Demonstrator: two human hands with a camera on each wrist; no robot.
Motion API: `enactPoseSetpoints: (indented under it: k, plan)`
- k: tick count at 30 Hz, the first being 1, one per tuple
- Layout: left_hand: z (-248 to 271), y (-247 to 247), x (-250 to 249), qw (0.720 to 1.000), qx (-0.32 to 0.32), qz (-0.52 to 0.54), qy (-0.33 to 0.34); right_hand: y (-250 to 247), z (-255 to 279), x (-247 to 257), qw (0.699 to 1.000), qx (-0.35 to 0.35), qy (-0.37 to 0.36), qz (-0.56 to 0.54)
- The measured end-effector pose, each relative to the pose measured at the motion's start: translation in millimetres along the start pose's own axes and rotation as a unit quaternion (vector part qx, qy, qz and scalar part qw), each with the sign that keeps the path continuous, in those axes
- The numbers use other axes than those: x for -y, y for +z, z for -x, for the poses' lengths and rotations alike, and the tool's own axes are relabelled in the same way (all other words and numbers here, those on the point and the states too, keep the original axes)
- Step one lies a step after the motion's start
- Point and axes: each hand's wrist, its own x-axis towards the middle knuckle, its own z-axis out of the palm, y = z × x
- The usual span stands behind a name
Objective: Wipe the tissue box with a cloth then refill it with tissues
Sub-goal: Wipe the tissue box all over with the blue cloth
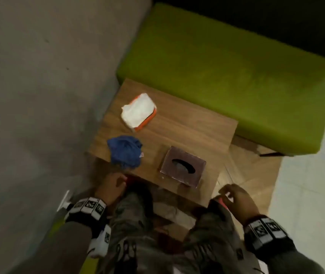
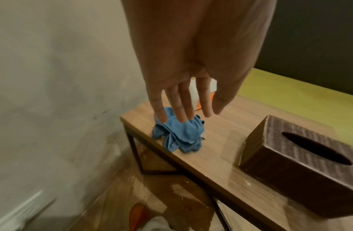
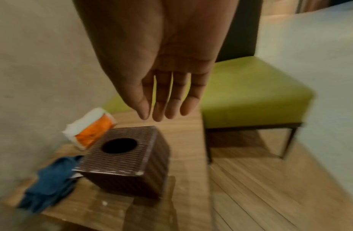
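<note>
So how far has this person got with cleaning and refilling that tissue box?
Barely started, it seems. Nothing looks done: the blue cloth lies crumpled on the wooden table, and the brown tissue box shows only a dark slot with no tissue in it. In hand: nothing; the left hand hovers open near the cloth, and the right hand is open too. Left: wiping, then refilling from the orange tissue pack.
</note>
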Motion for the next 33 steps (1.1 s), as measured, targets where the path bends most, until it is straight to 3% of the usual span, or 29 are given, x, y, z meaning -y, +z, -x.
enactPoseSetpoints:
  k: [3,7,9,12,16,21,24,27,30,32,33]
  plan:
    - [-70,-7,8,0.996,0.005,-0.082,0.043,41,-41,38,0.994,-0.039,-0.093,0.041]
    - [-149,9,9,0.962,-0.008,-0.264,0.063,71,-83,61,0.989,-0.071,-0.103,0.077]
    - [-168,27,21,0.963,-0.001,-0.271,-0.005,87,-93,54,0.987,-0.074,-0.095,0.106]
    - [-174,63,34,0.972,-0.014,-0.227,-0.054,108,-96,36,0.983,-0.114,-0.079,0.119]
    - [-164,87,43,0.952,-0.172,-0.253,0.023,120,-96,25,0.963,-0.175,-0.124,0.165]
    - [-175,91,61,0.923,-0.248,-0.283,0.085,134,-91,39,0.944,-0.216,-0.126,0.215]
    - [-172,93,66,0.920,-0.255,-0.263,0.138,160,-80,52,0.931,-0.255,-0.130,0.227]
    - [-154,91,70,0.916,-0.205,-0.290,0.188,188,-69,63,0.928,-0.280,-0.128,0.208]
    - [-130,88,82,0.943,-0.155,-0.185,0.229,213,-63,71,0.924,-0.292,-0.121,0.213]
    - [-110,88,89,0.966,-0.114,0.003,0.231,225,-59,72,0.922,-0.301,-0.118,0.210]
    - [-103,90,89,0.965,-0.106,0.103,0.216,228,-58,72,0.924,-0.299,-0.121,0.206]
